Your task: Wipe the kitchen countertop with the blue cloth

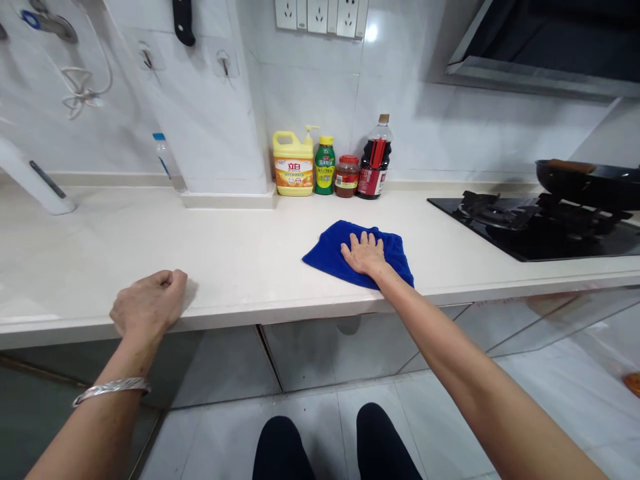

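Note:
A blue cloth [330, 248] lies spread on the white countertop [240, 253], right of the middle and close to the front edge. My right hand [364, 253] presses flat on top of it, fingers spread. The cloth's right side is rumpled, and part of it passes under my wrist. Farther left, my left hand [150, 301] rests at the counter's front edge, curled into a fist with nothing showing in it.
Against the back wall stand a yellow detergent jug [293, 167], a green bottle [325, 167], a red-lidded jar [347, 177] and a dark sauce bottle [375, 160]. A gas stove [525, 233] carrying a black wok [590, 187] is at right. A wall pillar [200, 133] juts out at left.

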Demonstrator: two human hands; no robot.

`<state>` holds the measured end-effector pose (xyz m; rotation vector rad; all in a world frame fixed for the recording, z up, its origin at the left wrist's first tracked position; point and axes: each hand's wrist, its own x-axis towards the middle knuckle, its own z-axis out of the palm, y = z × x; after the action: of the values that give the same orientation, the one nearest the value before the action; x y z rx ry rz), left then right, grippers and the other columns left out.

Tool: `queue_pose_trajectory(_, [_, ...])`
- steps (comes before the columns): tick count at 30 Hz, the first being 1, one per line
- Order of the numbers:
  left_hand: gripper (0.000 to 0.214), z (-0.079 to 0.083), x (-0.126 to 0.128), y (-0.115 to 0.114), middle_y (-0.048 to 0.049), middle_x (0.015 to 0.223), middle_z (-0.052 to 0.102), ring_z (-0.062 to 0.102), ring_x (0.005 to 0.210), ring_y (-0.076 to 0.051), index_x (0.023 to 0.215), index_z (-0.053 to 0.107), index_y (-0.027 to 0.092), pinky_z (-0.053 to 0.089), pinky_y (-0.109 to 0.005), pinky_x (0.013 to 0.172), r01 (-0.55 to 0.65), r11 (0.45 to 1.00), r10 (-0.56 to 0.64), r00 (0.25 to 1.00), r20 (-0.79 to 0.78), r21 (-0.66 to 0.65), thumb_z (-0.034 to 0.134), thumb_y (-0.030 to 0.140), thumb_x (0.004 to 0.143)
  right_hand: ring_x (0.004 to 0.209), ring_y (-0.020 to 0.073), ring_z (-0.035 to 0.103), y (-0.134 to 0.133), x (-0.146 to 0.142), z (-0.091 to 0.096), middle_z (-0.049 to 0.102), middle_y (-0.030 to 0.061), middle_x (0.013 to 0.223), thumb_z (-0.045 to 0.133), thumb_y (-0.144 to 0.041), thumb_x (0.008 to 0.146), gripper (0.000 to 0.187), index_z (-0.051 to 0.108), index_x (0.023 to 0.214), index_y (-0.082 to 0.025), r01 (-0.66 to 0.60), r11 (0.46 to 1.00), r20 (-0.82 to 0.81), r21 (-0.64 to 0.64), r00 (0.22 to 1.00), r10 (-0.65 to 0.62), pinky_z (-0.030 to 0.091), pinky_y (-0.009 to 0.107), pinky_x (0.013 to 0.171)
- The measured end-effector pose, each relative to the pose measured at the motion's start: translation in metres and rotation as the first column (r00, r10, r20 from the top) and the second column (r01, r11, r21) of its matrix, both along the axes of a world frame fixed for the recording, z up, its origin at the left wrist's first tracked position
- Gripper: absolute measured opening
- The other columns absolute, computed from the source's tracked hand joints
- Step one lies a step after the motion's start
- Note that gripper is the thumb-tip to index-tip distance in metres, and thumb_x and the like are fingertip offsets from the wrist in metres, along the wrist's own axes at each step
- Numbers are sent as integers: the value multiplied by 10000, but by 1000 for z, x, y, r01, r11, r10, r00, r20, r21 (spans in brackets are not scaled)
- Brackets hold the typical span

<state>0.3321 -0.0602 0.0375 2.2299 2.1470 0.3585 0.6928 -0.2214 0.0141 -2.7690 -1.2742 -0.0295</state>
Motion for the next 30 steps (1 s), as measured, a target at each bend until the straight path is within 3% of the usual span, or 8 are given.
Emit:
queue_pose_trajectory(11, [509, -1, -2, -6, -170, 1054, 709, 648, 938, -344, 1117, 733, 261, 472, -397, 750, 23, 999, -21, 994, 112, -23, 336, 489, 894, 1497, 434, 185, -19, -48, -3, 235, 245, 1628, 203, -501, 1032, 691, 257, 1586, -92, -159, 986, 46, -54, 986, 161, 180, 613, 1178])
queue_pose_trajectory(18, [489, 6, -3, -3, -147, 1002, 714, 643, 891, -349, 1010, 729, 257, 446, -380, 691, 54, 995, -38, 980, 194, -78, 357, 542, 873, 1500, 455, 154, 16, -104, 6, 206, 245, 1636, 232, -496, 997, 729, 275, 1576, -55, -238, 970, -53, 41, 969, 240, 125, 668, 1172])
queue_pose_trajectory(22, [412, 16, 29, -21, -72, 901, 716, 635, 858, -277, 892, 698, 238, 441, -325, 687, 153, 986, -164, 897, 410, 61, 385, 506, 886, 1510, 449, 106, 43, -114, 9, 185, 235, 1645, 266, -505, 983, 745, 267, 1579, -59, -319, 941, -110, 110, 937, 331, 66, 662, 1182])
queue_pose_trajectory(25, [341, 16, 75, -47, -33, 861, 712, 642, 848, -227, 886, 667, 233, 468, -306, 751, 287, 919, -387, 785, 484, 269, 423, 471, 890, 1514, 432, 105, 54, -111, 7, 198, 231, 1644, 287, -501, 990, 725, 283, 1575, -73, -332, 933, -125, 139, 929, 349, 46, 652, 1183])
queue_pose_trajectory(28, [324, 1, 117, -64, -71, 1011, 720, 648, 978, -233, 1051, 648, 199, 486, -356, 925, 530, 720, -687, 635, 354, 447, 459, 406, 889, 1512, 420, 135, 54, -106, 5, 215, 239, 1637, 333, -488, 996, 695, 308, 1562, -84, -348, 925, -107, 152, 925, 365, 76, 644, 1180])
queue_pose_trajectory(30, [396, -15, 133, -66, -127, 1155, 701, 627, 1103, -264, 1183, 621, 153, 460, -413, 1024, 617, 657, -746, 614, 257, 433, 428, 379, 920, 1511, 411, 154, 52, -104, 5, 227, 242, 1632, 374, -438, 998, 656, 324, 1553, -92, -359, 921, -83, 151, 924, 374, 103, 631, 1180])
